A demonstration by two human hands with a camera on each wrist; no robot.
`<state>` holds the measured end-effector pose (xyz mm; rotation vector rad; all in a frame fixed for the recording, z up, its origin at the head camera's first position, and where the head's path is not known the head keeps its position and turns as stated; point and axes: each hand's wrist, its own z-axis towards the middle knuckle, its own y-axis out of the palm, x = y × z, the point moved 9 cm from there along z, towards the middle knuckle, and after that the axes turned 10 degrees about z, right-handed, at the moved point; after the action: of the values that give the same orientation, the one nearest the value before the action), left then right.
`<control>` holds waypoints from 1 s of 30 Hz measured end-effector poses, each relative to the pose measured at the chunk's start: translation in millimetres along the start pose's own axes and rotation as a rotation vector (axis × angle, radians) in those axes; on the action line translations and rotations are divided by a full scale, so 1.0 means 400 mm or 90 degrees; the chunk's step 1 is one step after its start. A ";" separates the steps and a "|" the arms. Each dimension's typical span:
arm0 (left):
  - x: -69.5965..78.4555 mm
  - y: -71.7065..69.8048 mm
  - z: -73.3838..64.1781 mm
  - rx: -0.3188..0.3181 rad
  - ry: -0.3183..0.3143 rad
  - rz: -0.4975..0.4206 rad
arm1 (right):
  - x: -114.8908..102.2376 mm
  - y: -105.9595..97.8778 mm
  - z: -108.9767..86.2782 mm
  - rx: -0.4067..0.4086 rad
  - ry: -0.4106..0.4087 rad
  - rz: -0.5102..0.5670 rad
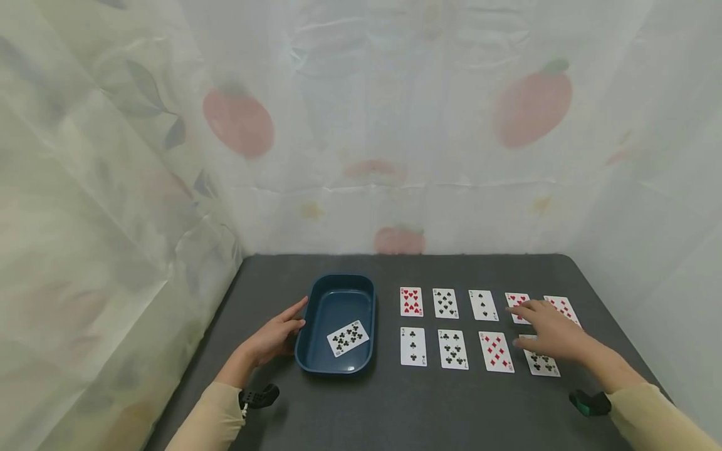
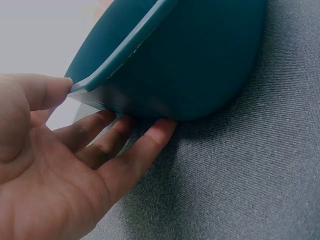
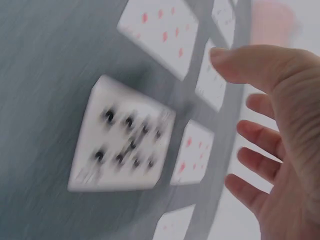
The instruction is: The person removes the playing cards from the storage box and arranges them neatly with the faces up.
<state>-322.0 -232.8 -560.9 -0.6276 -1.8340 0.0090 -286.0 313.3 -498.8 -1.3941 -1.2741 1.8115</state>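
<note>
My left hand point(image 1: 276, 337) holds the left side of a dark blue rectangular tray point(image 1: 301, 351). In the left wrist view the thumb rests at the tray's rim point(image 2: 125, 52), while several fingertips touch the lower outer wall. One black-suited playing card point(image 1: 348, 338) lies tilted inside the tray. My right hand point(image 1: 549, 329) hovers with spread fingers over the right end of the laid-out cards, holding nothing. Below its thumb lies a black-pip card point(image 1: 544, 366), blurred in the right wrist view. A heart card point(image 1: 516, 300) and another red card point(image 1: 564, 307) are partly covered by the hand.
Face-up cards form two rows on the dark table point(image 1: 429, 407). The back row includes a heart card point(image 1: 411, 302), a spade card point(image 1: 445, 304) and a three of spades point(image 1: 483, 305). In front are a three of clubs point(image 1: 413, 346), another club card point(image 1: 453, 349) and a diamond card point(image 1: 496, 352).
</note>
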 end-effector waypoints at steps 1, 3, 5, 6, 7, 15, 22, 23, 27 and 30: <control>0.000 0.000 0.000 0.001 0.000 0.000 | -0.022 -0.002 0.013 0.009 -0.010 -0.003; -0.001 -0.001 0.000 0.002 0.000 -0.001 | -0.070 -0.002 0.042 0.026 -0.035 -0.009; -0.002 -0.001 0.000 0.003 -0.001 -0.001 | -0.123 0.002 0.075 0.039 -0.060 -0.008; -0.003 -0.002 0.000 0.003 -0.002 -0.003 | -0.151 0.006 0.093 0.045 -0.077 -0.007; -0.004 -0.002 0.001 0.003 -0.002 -0.003 | -0.179 0.012 0.111 0.049 -0.092 -0.006; -0.014 -0.003 0.010 0.001 -0.005 -0.014 | -0.391 0.091 0.234 0.026 -0.195 0.016; -0.012 -0.001 0.011 0.005 -0.004 -0.009 | -0.524 0.165 0.303 -0.012 -0.240 0.016; -0.012 -0.001 0.011 0.007 -0.004 -0.008 | -0.542 0.176 0.312 -0.018 -0.249 0.012; -0.011 -0.001 0.008 0.013 -0.008 -0.011 | -0.613 0.231 0.343 -0.036 -0.288 -0.020; -0.010 0.000 0.008 0.010 -0.009 -0.010 | -0.669 0.277 0.354 -0.072 -0.320 -0.072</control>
<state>-324.0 -233.5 -565.7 -0.6023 -1.8515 0.0177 -312.8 -7.0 -475.1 -0.9205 -1.6875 2.1139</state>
